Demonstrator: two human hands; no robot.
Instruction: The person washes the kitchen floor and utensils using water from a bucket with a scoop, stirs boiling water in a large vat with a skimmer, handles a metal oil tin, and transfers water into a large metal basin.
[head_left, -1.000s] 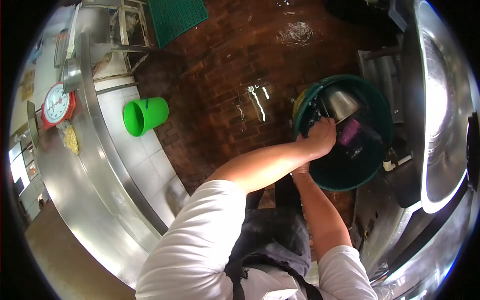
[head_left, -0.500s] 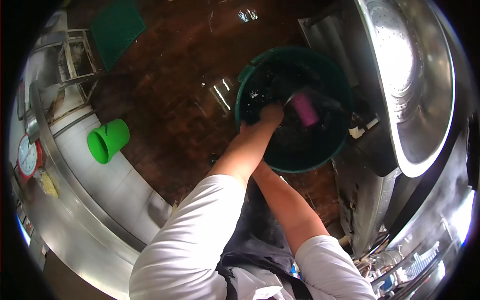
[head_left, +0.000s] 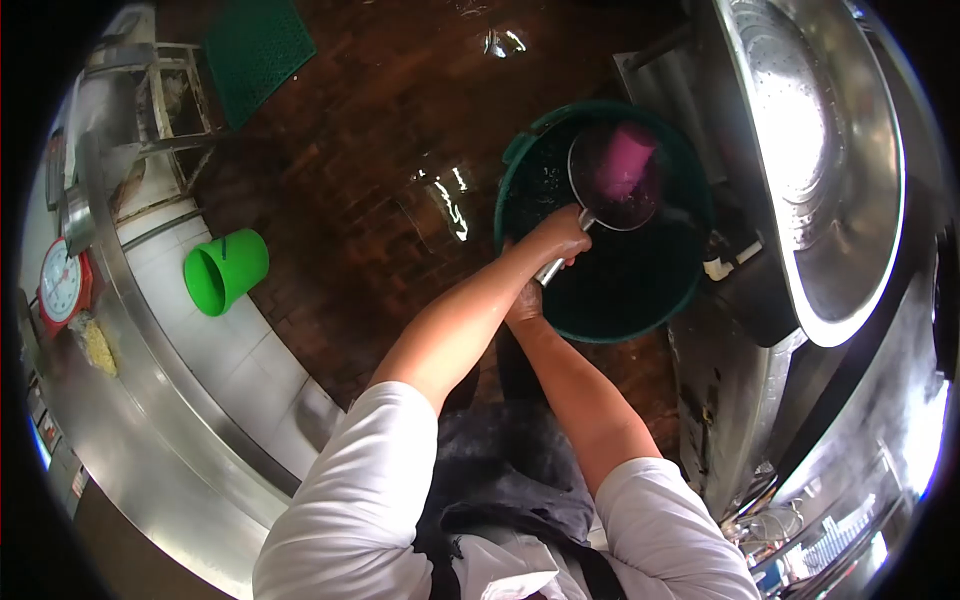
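My left hand [head_left: 562, 238] is closed around the metal handle [head_left: 548, 271] of a round mesh strainer [head_left: 633, 213]. The strainer is tilted over a large green tub [head_left: 520, 150] with dark water in it. A pink cup [head_left: 630, 150] overlaps the strainer's mesh in this view. My right hand [head_left: 525, 302] is at the tub's near left rim, just below the handle. My left forearm and the handle hide most of its fingers.
A steel sink basin [head_left: 868, 200] stands to the right, with a white pipe fitting [head_left: 735, 262] beside the tub. Left are a green bucket [head_left: 245, 265], a steel counter [head_left: 165, 440] and a red scale [head_left: 65, 285]. A green mat [head_left: 255, 60] lies on the wet brick floor [head_left: 370, 110].
My left hand has lifted the strainer, so its round rim and handle now show above the water. The pink cup appears farther up and right. My right hand stays near the rim.
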